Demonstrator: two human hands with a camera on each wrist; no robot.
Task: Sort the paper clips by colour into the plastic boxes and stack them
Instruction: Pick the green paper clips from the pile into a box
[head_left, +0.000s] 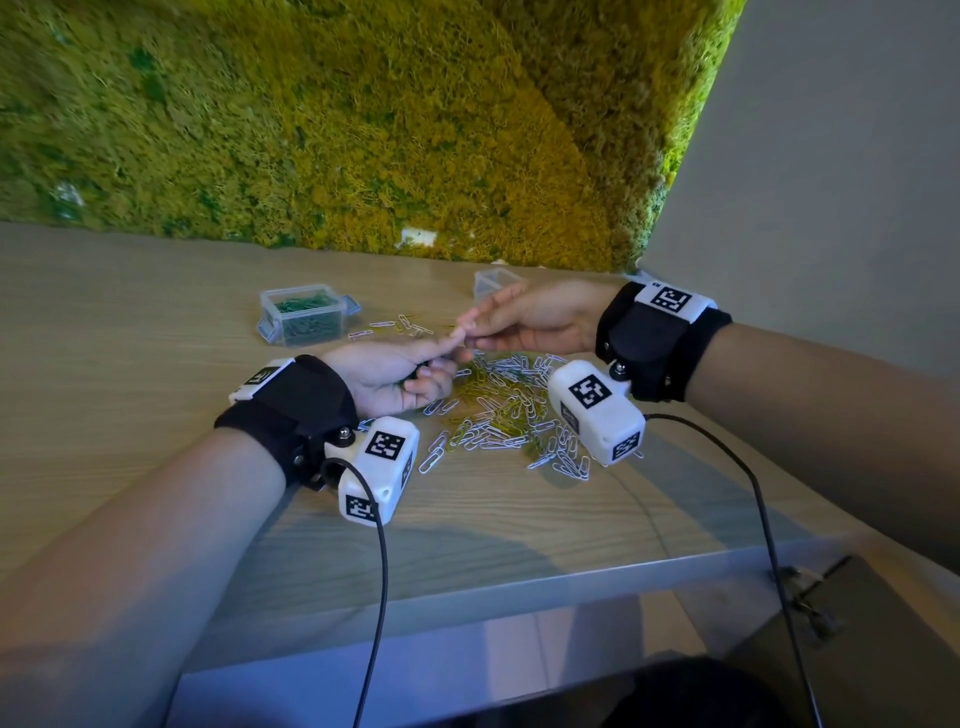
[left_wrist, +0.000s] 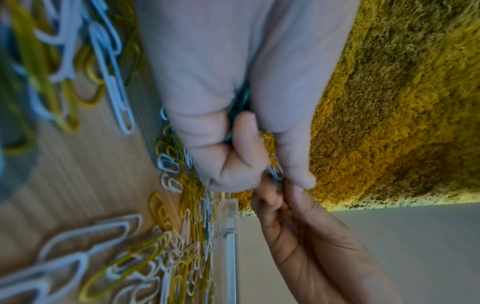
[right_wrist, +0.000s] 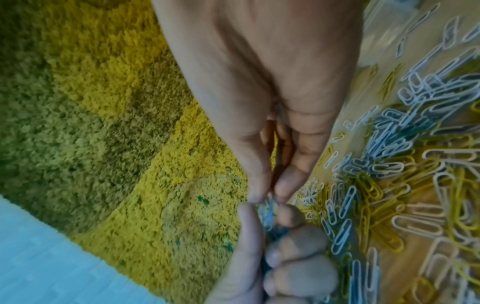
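My left hand (head_left: 423, 371) lies palm up above the table, its fingers curled round a small bunch of green paper clips (left_wrist: 237, 107). My right hand (head_left: 470, 338) reaches across and meets the left hand's raised fingertip, pinching one paper clip (left_wrist: 275, 174) between thumb and fingers (right_wrist: 283, 185). That clip's colour looks bluish-green but is blurred. A pile of white and yellow paper clips (head_left: 506, 410) lies on the table under and in front of both hands. A clear plastic box (head_left: 306, 314) holding green clips stands open at the back left.
A second clear plastic box (head_left: 491, 283) stands at the back, partly hidden by my right hand. A few stray clips (head_left: 395, 325) lie between the boxes. A moss wall (head_left: 363, 130) rises behind the wooden table (head_left: 130, 338). The table's front edge is near my forearms.
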